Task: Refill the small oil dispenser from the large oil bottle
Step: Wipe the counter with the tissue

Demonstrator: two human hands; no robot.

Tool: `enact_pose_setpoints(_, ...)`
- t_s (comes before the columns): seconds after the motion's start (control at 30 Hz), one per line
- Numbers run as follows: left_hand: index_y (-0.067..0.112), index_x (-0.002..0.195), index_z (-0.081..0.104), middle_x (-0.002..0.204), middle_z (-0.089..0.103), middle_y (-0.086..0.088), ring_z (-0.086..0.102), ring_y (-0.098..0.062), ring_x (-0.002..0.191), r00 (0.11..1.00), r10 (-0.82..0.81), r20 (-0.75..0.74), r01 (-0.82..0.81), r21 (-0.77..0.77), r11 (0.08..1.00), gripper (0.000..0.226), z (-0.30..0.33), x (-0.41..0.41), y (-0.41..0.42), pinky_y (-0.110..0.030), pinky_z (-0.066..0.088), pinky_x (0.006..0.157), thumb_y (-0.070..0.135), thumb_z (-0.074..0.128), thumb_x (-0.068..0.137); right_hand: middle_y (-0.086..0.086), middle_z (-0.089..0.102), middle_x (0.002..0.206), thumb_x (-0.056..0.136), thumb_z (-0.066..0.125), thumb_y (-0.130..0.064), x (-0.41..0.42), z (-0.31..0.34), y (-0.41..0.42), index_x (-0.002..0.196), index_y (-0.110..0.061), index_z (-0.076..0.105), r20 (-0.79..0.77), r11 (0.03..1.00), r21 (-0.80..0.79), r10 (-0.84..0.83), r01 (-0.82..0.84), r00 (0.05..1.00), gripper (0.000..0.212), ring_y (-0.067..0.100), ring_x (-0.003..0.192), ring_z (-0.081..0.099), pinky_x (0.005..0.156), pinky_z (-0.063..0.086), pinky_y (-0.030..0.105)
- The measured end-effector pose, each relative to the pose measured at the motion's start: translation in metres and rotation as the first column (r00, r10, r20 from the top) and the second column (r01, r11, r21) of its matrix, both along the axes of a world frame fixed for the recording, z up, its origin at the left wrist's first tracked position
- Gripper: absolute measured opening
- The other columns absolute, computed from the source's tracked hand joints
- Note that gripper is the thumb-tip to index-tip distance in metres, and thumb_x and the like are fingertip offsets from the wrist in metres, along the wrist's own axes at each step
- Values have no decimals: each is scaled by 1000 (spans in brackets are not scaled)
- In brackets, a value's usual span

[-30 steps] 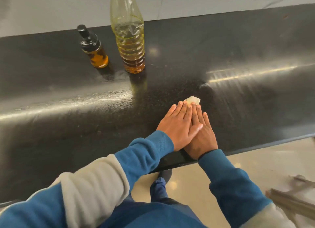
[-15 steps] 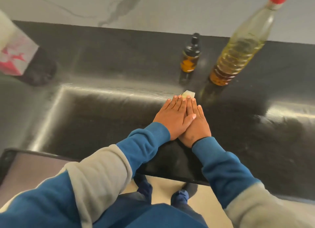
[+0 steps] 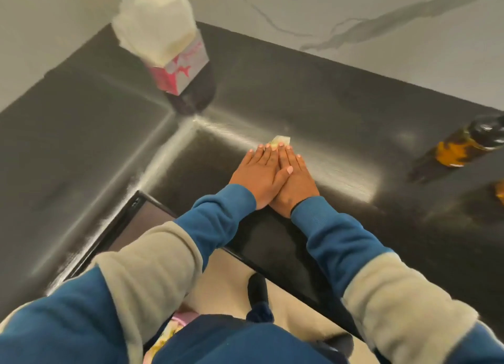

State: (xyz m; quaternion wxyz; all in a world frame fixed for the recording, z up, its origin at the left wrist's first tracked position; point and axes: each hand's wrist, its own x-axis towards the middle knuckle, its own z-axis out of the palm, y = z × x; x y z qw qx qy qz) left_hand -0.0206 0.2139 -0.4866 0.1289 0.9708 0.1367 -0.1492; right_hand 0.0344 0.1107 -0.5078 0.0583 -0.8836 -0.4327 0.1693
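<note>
The small oil dispenser (image 3: 463, 148), amber glass with a dark top, stands blurred at the right edge of the black counter (image 3: 327, 104). Of the large oil bottle, only an amber sliver (image 3: 500, 192) shows at the right border. My left hand (image 3: 257, 173) and right hand (image 3: 297, 183) lie flat on the counter side by side, the left partly over the right, fingers straight. A small pale folded piece (image 3: 281, 139) peeks out from under the fingertips. Both hands are well left of the dispenser.
A pink and white tissue box (image 3: 177, 72) with tissues sticking up stands at the back left near the corner. A marbled wall (image 3: 354, 15) backs the counter. The counter's front edge (image 3: 286, 265) runs below my wrists, with floor and my feet beneath.
The view has swung left: the tissue box came into full view, and the dispenser and large bottle slid to the right edge. My hands stay flat on the pale piece.
</note>
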Motion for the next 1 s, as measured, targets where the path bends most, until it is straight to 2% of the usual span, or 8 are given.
enact_pose_setpoints(0.3, 13, 160, 8, 167, 10, -10, 4, -24, 155, 931, 364, 25, -364, -22, 931, 66, 1, -85, 103, -40, 0, 126, 49, 20, 106, 8, -13, 165, 98, 30, -49, -53, -1, 133, 157, -16, -12, -14, 940, -10, 342, -342, 940, 80, 24, 152, -15, 123, -8, 39)
enact_pose_setpoints(0.53, 15, 160, 9, 167, 13, -11, 7, -24, 155, 874, 485, 36, -482, -60, 874, 69, 0, -140, 89, -42, 3, 126, 54, 17, 103, 10, -9, 166, 97, 27, -49, -94, -3, 134, 157, -13, -10, 45, 855, -54, 519, -516, 854, 79, 25, 152, -11, 124, -2, 42)
enact_pose_setpoints(0.73, 13, 160, 3, 167, 7, -12, 1, -23, 155, 890, 456, 6, -454, -91, 886, 79, 2, -139, 22, -38, -1, 125, 57, 9, 95, 9, -13, 165, 96, 31, -50, -95, -7, 62, 157, -14, -12, 49, 878, -50, 478, -476, 877, 82, 24, 152, -13, 124, -3, 41)
enact_pose_setpoints(0.87, 13, 160, 1, 168, 6, -12, 0, -23, 155, 943, 333, 12, -331, -74, 941, 69, -1, -109, -33, -37, -3, 124, 53, 14, 104, 8, -17, 165, 97, 32, -51, -75, -3, -7, 156, -15, -14, 38, 929, -48, 368, -366, 929, 83, 23, 152, -15, 123, -6, 39)
enact_pose_setpoints(1.0, 11, 160, -1, 168, 4, -12, -2, -22, 155, 986, 167, 13, -166, -66, 984, 70, -2, -72, -96, -36, -4, 124, 51, 13, 104, 7, -19, 164, 97, 31, -50, -50, 0, -85, 155, -16, -17, 43, 972, -63, 230, -227, 972, 83, 21, 151, -17, 124, -6, 39)
